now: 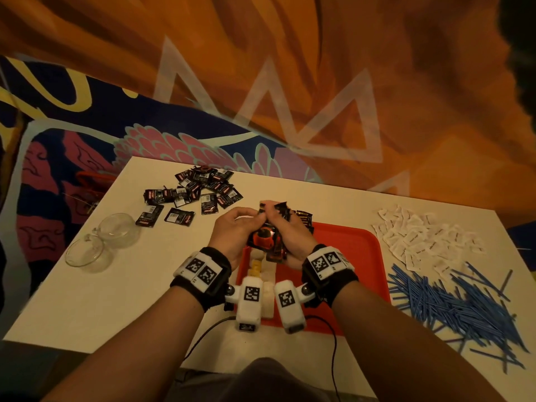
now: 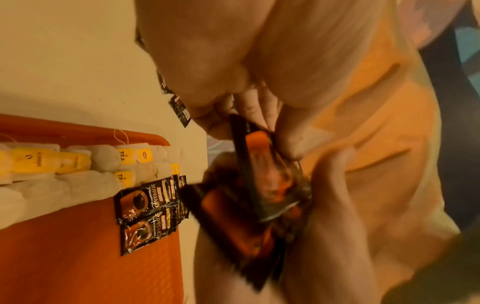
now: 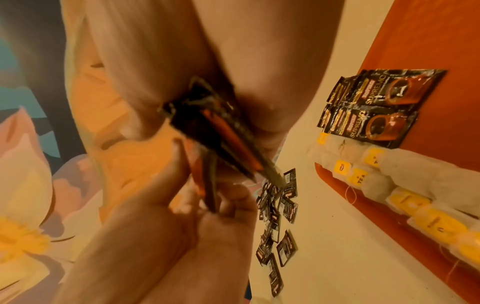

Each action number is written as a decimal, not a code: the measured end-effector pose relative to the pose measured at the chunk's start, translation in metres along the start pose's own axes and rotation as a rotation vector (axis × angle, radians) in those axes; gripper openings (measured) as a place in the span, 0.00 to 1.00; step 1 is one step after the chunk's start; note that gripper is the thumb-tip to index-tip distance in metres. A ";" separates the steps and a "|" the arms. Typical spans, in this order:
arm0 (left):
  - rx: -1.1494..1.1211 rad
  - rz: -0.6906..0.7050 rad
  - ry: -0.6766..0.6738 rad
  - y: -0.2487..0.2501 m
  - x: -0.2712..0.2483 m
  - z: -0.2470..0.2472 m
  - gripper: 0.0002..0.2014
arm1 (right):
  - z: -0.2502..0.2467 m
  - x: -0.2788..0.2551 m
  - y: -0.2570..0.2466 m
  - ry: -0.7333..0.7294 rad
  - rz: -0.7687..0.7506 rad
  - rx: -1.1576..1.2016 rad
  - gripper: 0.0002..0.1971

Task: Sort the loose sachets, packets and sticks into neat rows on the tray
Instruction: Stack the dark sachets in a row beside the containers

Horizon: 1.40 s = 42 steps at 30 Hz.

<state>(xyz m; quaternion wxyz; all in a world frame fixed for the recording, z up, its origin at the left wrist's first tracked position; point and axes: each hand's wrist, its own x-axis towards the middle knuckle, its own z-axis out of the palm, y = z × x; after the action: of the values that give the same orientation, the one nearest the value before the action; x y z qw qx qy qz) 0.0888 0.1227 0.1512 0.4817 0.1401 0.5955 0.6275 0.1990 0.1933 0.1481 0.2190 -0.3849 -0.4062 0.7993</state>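
Note:
Both hands hold one stack of black-and-orange coffee sachets above the far left corner of the red tray. My left hand grips the stack from the left, and my right hand cups it from the right with fingers pinching its top. In the left wrist view the stack is blurred between the hands. The right wrist view has the stack edge-on. On the tray lie two coffee sachets beside rows of yellow-tagged tea bags.
A loose pile of black sachets lies on the white table at the back left. Two glass cups stand at the left. White sachets and a heap of blue sticks lie right of the tray.

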 end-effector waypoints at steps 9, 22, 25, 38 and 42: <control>0.098 0.071 0.094 -0.010 0.000 0.013 0.09 | 0.003 0.003 -0.003 0.063 -0.100 0.000 0.07; 0.138 -0.103 -0.218 -0.005 -0.003 -0.001 0.05 | -0.022 -0.005 -0.015 0.086 -0.224 -0.638 0.26; 0.128 -0.101 -0.090 -0.007 0.000 -0.004 0.04 | -0.017 -0.015 -0.026 0.026 -0.404 -1.206 0.46; -0.487 -0.341 -0.537 -0.002 -0.011 -0.017 0.30 | 0.005 -0.020 -0.029 -0.211 -0.543 -1.293 0.32; -0.490 -0.343 -0.484 0.000 -0.013 -0.013 0.39 | 0.005 -0.021 -0.029 -0.263 -0.511 -1.247 0.32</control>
<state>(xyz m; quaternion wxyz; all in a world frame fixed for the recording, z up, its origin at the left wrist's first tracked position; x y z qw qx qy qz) 0.0853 0.1049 0.1530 0.7256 0.0632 0.3115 0.6103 0.2086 0.1935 0.1835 0.0873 -0.2310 -0.8917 0.3794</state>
